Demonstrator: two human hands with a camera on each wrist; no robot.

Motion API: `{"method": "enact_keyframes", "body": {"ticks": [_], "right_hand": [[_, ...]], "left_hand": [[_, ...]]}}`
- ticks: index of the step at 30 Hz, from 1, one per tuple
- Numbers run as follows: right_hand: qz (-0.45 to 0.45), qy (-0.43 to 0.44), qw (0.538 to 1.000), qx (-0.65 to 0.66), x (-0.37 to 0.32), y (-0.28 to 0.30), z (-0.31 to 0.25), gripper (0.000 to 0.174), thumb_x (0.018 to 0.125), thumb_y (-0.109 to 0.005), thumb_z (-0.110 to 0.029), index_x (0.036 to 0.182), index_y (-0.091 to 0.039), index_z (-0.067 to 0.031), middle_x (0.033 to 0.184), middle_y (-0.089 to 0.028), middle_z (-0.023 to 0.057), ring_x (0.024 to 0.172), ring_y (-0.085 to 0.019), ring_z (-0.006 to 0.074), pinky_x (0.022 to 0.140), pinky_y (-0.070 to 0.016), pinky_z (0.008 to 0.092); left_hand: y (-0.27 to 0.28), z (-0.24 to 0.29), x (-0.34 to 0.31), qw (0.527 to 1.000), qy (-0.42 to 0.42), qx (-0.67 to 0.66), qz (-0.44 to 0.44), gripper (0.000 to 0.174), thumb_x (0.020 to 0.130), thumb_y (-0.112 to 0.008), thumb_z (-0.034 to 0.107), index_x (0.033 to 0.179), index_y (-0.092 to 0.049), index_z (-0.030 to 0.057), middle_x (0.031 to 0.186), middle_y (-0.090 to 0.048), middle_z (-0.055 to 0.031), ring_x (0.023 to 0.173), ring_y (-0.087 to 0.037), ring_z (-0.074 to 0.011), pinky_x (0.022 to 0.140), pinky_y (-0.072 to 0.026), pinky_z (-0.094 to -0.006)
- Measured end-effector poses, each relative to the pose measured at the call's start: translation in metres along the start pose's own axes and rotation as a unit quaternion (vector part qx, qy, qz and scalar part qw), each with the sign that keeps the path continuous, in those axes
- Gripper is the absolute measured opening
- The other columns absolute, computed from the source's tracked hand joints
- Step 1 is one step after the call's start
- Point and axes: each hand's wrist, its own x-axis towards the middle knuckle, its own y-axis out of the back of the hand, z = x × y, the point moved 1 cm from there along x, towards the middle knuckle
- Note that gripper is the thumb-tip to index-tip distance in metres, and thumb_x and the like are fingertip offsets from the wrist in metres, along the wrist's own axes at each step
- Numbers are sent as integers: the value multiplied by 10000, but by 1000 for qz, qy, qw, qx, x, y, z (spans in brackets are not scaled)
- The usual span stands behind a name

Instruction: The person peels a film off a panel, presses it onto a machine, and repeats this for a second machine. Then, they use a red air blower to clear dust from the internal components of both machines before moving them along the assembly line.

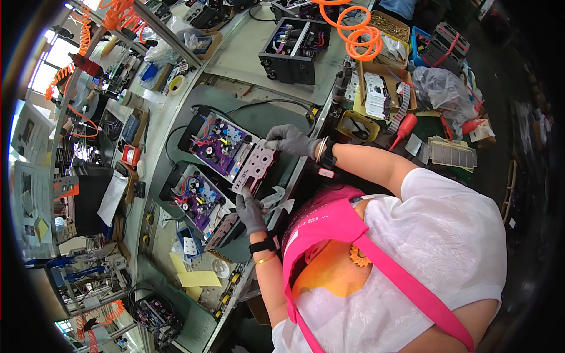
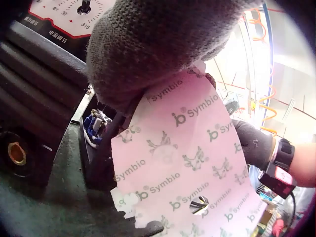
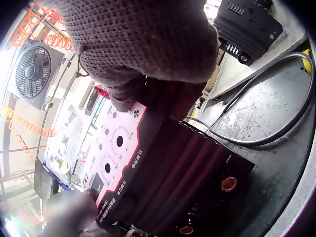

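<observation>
Both hands wear grey knit gloves. My left hand (image 1: pixel 252 215) pinches one end of a white panel label (image 1: pixel 257 166) with black, red-edged printing, and my right hand (image 1: pixel 291 141) pinches the other end. The label spans the front of an open welding machine (image 1: pixel 220 141) with a purple circuit board. In the left wrist view, the label's backing paper (image 2: pixel 182 143) faces the camera, printed with "Symbio". The right wrist view shows its printed face (image 3: pixel 116 143) against the black ridged front (image 3: pixel 197 173) with brass-coloured sockets. My left hand is blurred there.
A second open welding machine (image 1: pixel 200 197) stands alongside, its front labelled in the left wrist view. Another black machine (image 1: pixel 294 53) sits farther along the bench. A black cable (image 1: pixel 276 101) loops behind. Yellow paper (image 1: pixel 200 279) lies on the left; a parts bin (image 1: pixel 358 126) stands on the right.
</observation>
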Motion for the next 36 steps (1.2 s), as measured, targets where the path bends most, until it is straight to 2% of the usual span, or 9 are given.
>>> {"method": "enact_keyframes", "body": {"ticks": [3, 6, 12, 15, 21, 30, 33, 36], "right_hand": [[-8, -15, 1000, 3, 0, 1, 0, 145, 822, -673, -165, 873, -647, -32, 784, -641, 6, 754, -568, 73, 708, -467, 250], [-8, -37, 999, 19, 2, 0, 3, 141, 821, -673, -161, 869, -648, -30, 780, -642, 5, 746, -567, 71, 701, -469, 249], [16, -20, 1000, -10, 2, 0, 2, 181, 817, -678, -194, 892, -669, -30, 733, -630, 17, 692, -566, 83, 663, -470, 264], [17, -19, 1000, 13, 1, -2, 3, 190, 811, -683, -204, 887, -676, -30, 732, -634, 24, 691, -567, 87, 659, -468, 268], [27, -32, 999, 16, 4, -4, 6, 202, 798, -692, -216, 879, -677, -32, 711, -633, 28, 668, -565, 97, 644, -465, 270], [55, 14, 995, -78, 1, -5, 0, 205, 778, -703, -219, 876, -680, -41, 713, -646, 75, 669, -589, 119, 644, -469, 290], [59, 20, 993, -96, 0, -6, -3, 213, 779, -704, -226, 885, -683, -42, 738, -655, 105, 677, -607, 147, 652, -473, 297], [73, 74, 982, -156, -3, -5, -9, 234, 767, -714, -254, 845, -671, -38, 750, -643, 123, 703, -619, 217, 666, -477, 334]], "left_hand": [[0, 0, 1, 1000, -1, -4, 0, 400, 898, -576, 393, 1108, -540, 54, 538, -409, 29, 401, -388, -62, 327, -321, -210], [0, -1, 2, 1000, 4, 2, 4, 409, 898, -575, 397, 1108, -537, 48, 552, -419, 25, 402, -389, -64, 327, -325, -212], [-4, -1, 4, 999, 2, 24, 41, 415, 902, -564, 405, 1106, -538, 44, 548, -419, 25, 400, -387, -65, 328, -313, -214], [-7, 4, 1, 999, 8, 11, 30, 404, 905, -556, 412, 1090, -540, 53, 531, -408, 23, 394, -383, -70, 330, -310, -217], [-7, 3, 2, 999, 12, 32, 40, 397, 895, -549, 449, 1005, -526, 69, 526, -391, 22, 384, -377, -81, 320, -294, -227], [-10, 9, 0, 997, 6, 42, 62, 384, 905, -537, 432, 978, -533, 54, 531, -384, 26, 386, -369, -77, 325, -282, -226], [-9, 6, 2, 997, -7, 50, 65, 390, 906, -537, 425, 973, -549, 40, 547, -424, 15, 388, -379, -79, 323, -284, -244], [-5, 4, 8, 992, -36, 105, 65, 412, 913, -519, 423, 972, -570, 18, 568, -457, -11, 382, -387, -81, 323, -289, -251]]}}
